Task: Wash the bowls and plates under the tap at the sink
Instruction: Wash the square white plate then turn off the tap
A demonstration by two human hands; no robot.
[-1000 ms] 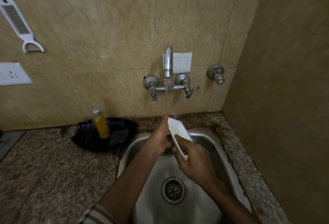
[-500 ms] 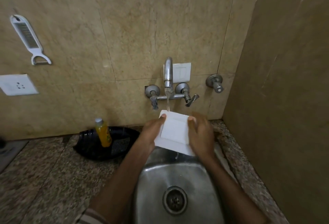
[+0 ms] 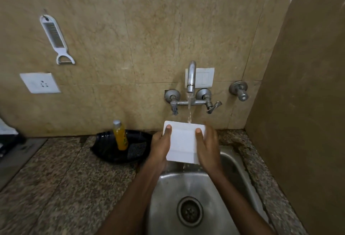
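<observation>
Left hand (image 3: 160,147) and right hand (image 3: 207,147) clamp white plate (image 3: 183,141) by its sides, squared up since last frame; tap (image 3: 191,75) water hits its far edge. Label on bottle (image 3: 121,136) unreadable.

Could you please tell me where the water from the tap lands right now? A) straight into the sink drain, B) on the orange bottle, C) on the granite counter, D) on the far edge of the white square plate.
D: the stream from the tap strikes the far edge of the white square plate, held by the left hand and right hand over the sink.
</observation>
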